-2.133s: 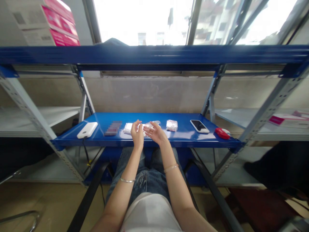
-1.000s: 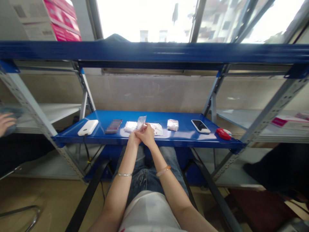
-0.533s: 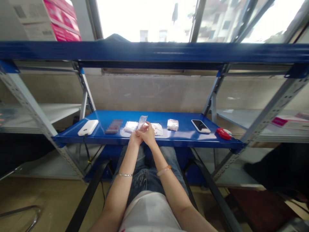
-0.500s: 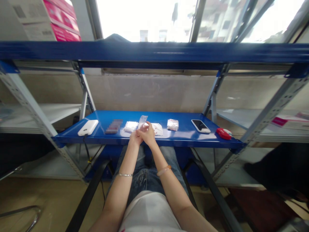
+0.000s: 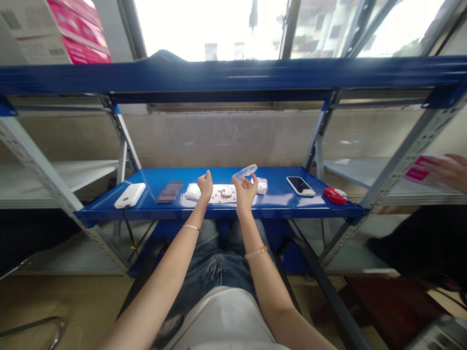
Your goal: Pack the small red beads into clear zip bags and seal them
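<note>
My right hand (image 5: 246, 193) pinches a clear plastic bag (image 5: 245, 172), tilted up above the shelf. My left hand (image 5: 206, 186) is closed with the thumb side up, apart from the right one; whatever its fingers hold, if anything, is hidden. Between the hands a white sheet (image 5: 216, 189) lies on the blue shelf, with small red beads (image 5: 226, 196) scattered over it. Shiny clear packets (image 5: 192, 191) lie beside the left hand. Behind the right hand, a second pile of clear packets (image 5: 261, 186) shows in part.
A white power bank (image 5: 130, 195) with a cable stands at the left of the blue shelf (image 5: 279, 206). To the right lie a white phone (image 5: 300, 186) and a red-and-white object (image 5: 334, 196). At far right another person's hand (image 5: 450, 170) touches a pink box (image 5: 418, 169).
My hands have moved apart, left hand leftward and right hand rightward with the clear bag. The red beads now show between them. Another person's hand has appeared at the right.
</note>
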Tool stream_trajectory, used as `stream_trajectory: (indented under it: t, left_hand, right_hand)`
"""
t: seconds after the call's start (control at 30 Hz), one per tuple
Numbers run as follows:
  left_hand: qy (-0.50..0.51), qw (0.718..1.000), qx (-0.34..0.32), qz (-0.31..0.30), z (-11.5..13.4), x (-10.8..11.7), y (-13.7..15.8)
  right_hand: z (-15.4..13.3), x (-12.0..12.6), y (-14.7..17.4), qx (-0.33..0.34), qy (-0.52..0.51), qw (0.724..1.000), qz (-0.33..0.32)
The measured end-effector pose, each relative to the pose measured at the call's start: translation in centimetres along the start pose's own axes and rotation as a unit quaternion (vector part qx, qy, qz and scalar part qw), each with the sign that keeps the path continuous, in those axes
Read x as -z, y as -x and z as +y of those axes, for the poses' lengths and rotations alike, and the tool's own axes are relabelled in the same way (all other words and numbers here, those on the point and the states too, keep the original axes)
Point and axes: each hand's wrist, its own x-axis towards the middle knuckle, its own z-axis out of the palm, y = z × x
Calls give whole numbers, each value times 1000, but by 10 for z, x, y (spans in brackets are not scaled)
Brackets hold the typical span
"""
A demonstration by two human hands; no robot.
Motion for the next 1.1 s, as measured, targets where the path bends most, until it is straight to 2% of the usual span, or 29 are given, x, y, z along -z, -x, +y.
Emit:
stream_trajectory:
  t: [0.07, 0.17, 0.3, 0.43, 0.7, 0.97, 1.1]
  left_hand:
    - [-65, 996, -48, -28, -5, -10, -8]
    - [-140, 984, -85, -75, -17, -19, -16]
    - [-206, 966, -104, -114, -30, -21, -25]
    - [-232, 959, -100, -126, -35, -21, -33]
    - [-185, 972, -12, -142, -38, -23, -38]
    - [-85, 980, 81, -158, -33, -20, -44]
    - [-35, 983, 93, -156, -24, -18, -46]
  right_hand:
    - [4, 7, -9, -10, 6, 1000, 22]
    - [12, 15, -21, -11, 2, 998, 63]
    - [19, 22, -31, 21, -1, 996, 89]
    - [22, 25, -34, 28, 11, 995, 94]
    - [20, 24, -32, 12, 33, 997, 69]
    - [1, 24, -25, -69, -24, 995, 74]
    - [-6, 28, -23, -110, -28, 993, 25]
